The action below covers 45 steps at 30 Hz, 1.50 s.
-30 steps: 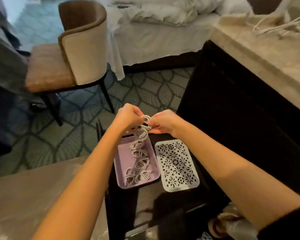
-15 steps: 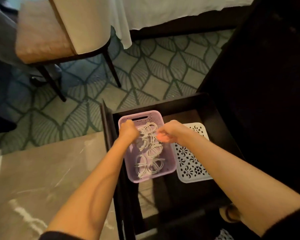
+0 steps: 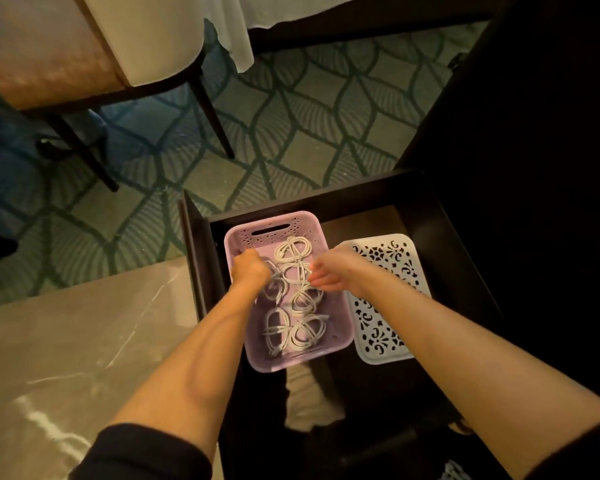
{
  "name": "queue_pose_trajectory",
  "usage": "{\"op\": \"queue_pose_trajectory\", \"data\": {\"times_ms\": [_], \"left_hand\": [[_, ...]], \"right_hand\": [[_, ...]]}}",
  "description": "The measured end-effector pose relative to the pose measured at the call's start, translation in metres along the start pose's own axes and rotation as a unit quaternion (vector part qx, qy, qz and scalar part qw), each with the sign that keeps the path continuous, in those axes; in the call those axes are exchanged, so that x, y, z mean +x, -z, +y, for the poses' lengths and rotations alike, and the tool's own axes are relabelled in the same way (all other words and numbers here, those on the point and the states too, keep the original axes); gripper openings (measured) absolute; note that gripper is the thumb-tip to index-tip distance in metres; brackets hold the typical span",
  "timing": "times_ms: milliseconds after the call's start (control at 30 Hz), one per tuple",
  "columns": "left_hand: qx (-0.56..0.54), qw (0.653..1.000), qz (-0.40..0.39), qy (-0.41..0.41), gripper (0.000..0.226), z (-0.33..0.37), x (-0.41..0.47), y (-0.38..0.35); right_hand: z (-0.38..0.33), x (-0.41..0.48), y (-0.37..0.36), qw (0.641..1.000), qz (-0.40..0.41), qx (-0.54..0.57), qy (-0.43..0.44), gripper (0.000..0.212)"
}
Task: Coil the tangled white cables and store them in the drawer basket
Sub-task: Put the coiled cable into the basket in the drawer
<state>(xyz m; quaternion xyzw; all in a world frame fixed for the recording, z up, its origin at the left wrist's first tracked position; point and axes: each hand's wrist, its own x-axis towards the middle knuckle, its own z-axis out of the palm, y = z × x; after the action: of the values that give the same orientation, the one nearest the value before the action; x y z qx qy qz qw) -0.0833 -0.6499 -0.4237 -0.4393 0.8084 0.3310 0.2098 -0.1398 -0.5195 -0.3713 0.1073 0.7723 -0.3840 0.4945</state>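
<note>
A: What lay nearest, left of the basket?

B: The table [image 3: 66, 341], pale marble. Both forearms reached past it over the basket [image 3: 291, 362].

A: And the hands?

B: The left hand [image 3: 250, 270] was at the basket's left wall, knuckles up, fingers curled down among the cables [image 3: 303, 332]. I could not tell whether it held one. The right hand [image 3: 333, 271] hung over the basket's right side, its fingers loosely bent and holding nothing.

A: What had changed?

B: A second earlier both hands had held a coil [image 3: 293, 252] up above the basket. Half a second earlier they were lowering it. Now it seemed to lie at the basket's far end, next to the others, and the hands had drawn apart.

A: Meaning?

B: I judged that coil stored. Every cable in view sat coiled inside the basket, which stood in the open drawer [image 3: 430, 237]. Any cables out of view would come next, I'd guess.

A: Beyond the basket?

B: A white tray [image 3: 381, 327] sat just right of it. Farther off were carpet [image 3: 291, 133] and a chair [image 3: 49, 64].
</note>
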Motion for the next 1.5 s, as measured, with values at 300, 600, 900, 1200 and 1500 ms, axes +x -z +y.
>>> {"op": "queue_pose_trajectory", "data": {"times_ms": [300,600,900,1200,1500], "left_hand": [[-0.039,0.994,-0.049,0.091,0.045,0.001,0.005,-0.013],[0.055,0.994,-0.083,0.052,0.033,0.0,0.002,-0.017],[0.147,0.988,-0.032,-0.031,0.037,0.005,-0.013,-0.001],[-0.032,0.982,0.047,-0.181,0.029,0.091,-0.065,0.052],[-0.169,0.87,0.103,-0.452,0.024,0.192,-0.202,0.092]], "right_hand": [[0.004,0.003,0.0,1.0,0.008,-0.011,-0.005,0.022],[0.002,0.003,-0.001,1.0,0.006,-0.001,-0.014,0.021],[0.004,-0.009,0.007,1.0,0.026,-0.006,-0.011,0.021],[-0.023,-0.092,0.077,0.985,0.141,0.07,0.073,0.025],[-0.025,-0.259,0.143,0.908,0.294,0.15,0.259,0.014]]}}
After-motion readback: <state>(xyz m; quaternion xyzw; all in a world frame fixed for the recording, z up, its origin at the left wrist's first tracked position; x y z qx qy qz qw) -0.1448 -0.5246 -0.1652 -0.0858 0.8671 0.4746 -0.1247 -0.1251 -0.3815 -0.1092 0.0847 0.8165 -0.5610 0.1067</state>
